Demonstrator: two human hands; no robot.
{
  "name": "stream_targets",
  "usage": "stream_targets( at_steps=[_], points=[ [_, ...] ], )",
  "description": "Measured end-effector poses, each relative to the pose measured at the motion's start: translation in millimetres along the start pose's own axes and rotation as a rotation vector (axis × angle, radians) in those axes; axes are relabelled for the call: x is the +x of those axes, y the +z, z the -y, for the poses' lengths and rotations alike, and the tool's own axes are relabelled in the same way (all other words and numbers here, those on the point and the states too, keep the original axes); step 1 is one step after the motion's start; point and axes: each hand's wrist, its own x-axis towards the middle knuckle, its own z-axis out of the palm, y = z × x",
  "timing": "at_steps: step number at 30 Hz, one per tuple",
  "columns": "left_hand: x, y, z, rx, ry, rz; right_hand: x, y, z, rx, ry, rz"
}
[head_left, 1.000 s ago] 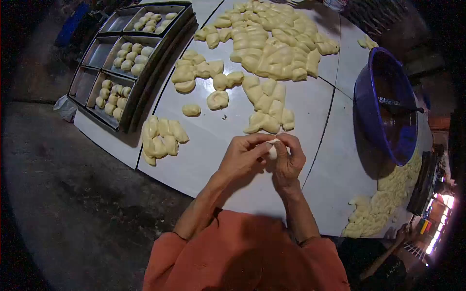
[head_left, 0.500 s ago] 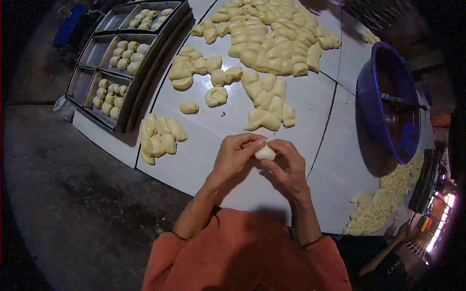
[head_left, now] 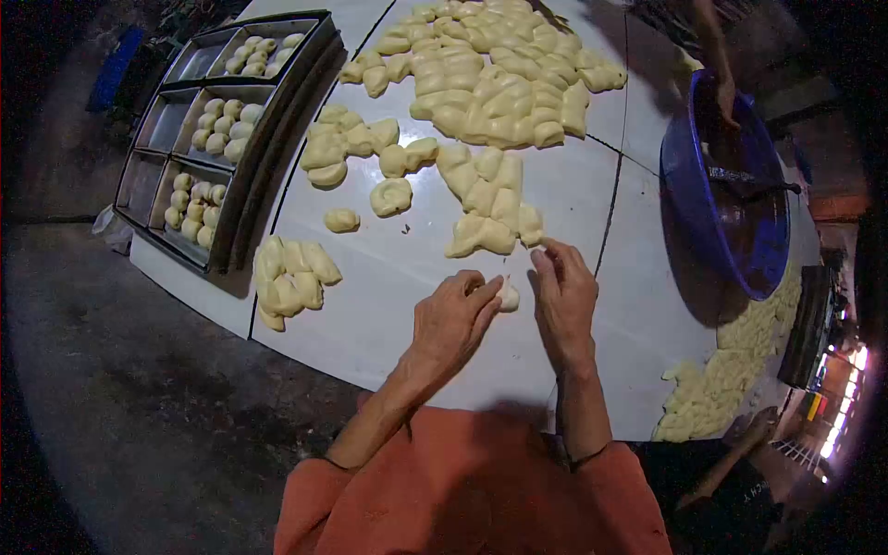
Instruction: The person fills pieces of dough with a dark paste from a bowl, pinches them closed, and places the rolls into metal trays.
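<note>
Just over the white tabletop (head_left: 370, 347), my left hand (head_left: 453, 319) pinches a small white dough piece (head_left: 509, 294) between thumb and fingers. My right hand (head_left: 566, 301) has come away from that piece, with thumb and forefinger a little apart. Its fingertips are right at the lower edge of a pale yellow dough cluster (head_left: 490, 196). Left of this cluster lie a round dough piece (head_left: 391, 196) and a smaller lump (head_left: 342, 220). Another dough clump (head_left: 294, 276) rests near the table's left edge.
A large mass of cut dough (head_left: 499, 83) covers the far table. Divided metal trays (head_left: 215, 157) with dough balls stand at left. A blue basin (head_left: 680, 176) stands at right, another person's arm (head_left: 717, 55) reaching into it. More dough (head_left: 721, 379) lies at lower right.
My right hand has left the white dough piece and moved forward to the yellow cluster's edge. My left hand keeps the piece, slightly lower. Another person's arm has appeared over the basin.
</note>
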Motion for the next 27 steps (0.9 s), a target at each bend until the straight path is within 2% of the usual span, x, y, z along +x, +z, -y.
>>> stream_targets(
  at_steps=[1,4,7,8,11,12,15,19,23,25,27],
  points=[
    [-0.8,0.7,-0.8,-0.001,-0.003,-0.002,9.8,-2.8,5.3,-0.015,-0.011,-0.035],
    [-1.2,1.9,2.2,-0.051,0.004,-0.019,36.3,1.1,3.8,-0.273,-0.383,-0.117],
    [-1.1,-9.7,2.2,-0.119,0.030,-0.033,53.3,-0.7,-6.3,-0.204,-0.436,0.121],
    [-3.1,-10.5,3.6,-0.232,0.016,-0.078,55.3,-1.1,-9.2,-0.167,-0.381,0.114],
    [-5.8,-10.8,11.8,-0.279,-0.016,-0.168,53.0,-9.7,-17.1,0.160,0.006,0.134],
    [-5.4,-15.3,9.0,-0.323,-0.044,-0.194,47.3,-8.6,-20.5,0.350,0.140,0.107],
    [-5.4,-15.4,8.6,-0.385,-0.037,-0.211,22.4,-18.0,-32.4,0.848,0.315,0.055],
    [4.0,-12.7,-10.2,-0.608,-0.153,-0.028,-8.2,-31.1,-51.9,1.009,0.347,0.100],
    [13.4,-2.8,-27.8,-0.666,-0.260,0.224,-32.6,-37.2,-40.1,1.105,0.223,0.157],
    [15.4,3.1,-33.6,-0.828,-0.247,0.272,-39.4,-36.2,-38.3,1.222,0.115,0.183],
    [13.6,15.2,-33.1,-1.025,-0.237,0.299,-41.3,-40.0,-33.1,1.146,0.147,0.141]
  ],
)
